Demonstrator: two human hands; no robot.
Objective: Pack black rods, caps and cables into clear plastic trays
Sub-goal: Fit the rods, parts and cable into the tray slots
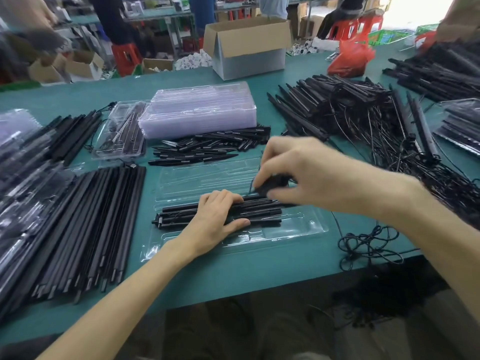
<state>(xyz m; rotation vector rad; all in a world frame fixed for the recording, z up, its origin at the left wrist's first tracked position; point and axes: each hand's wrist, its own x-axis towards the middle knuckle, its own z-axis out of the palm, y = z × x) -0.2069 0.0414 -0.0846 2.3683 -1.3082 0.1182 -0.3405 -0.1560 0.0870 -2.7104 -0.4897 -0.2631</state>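
At the centre of the frame an open clear tray (311, 226) lies on the green table (259, 271), its far half spread flat toward the top of the frame. A bundle of black rods (262, 213) lies lengthwise across the tray's near half. The left hand (218, 220) rests on top of this bundle, its fingers stretched fairly straight over the rods and its thumb lying along their near side, pressing them down. Just above and to the right, the right hand (298, 165) hovers over the right end of the bundle, with its fingers curled and pinching a small coiled cable (272, 184). This cable sits just above the rods; whether it touches them cannot be told. Above the tray lies a loose heap of caps (207, 149), and behind them is a stack of empty trays (200, 110). At its left is a filled tray (122, 131). A broad row of long rods (91, 224) fills the left of the frame. A tangled pile of rods with cables (337, 107) takes the upper right. Loose cables (368, 245) lie at the table edge, lower right. At upper centre are a cardboard box (249, 48) and, to its right, a red bag (350, 58).
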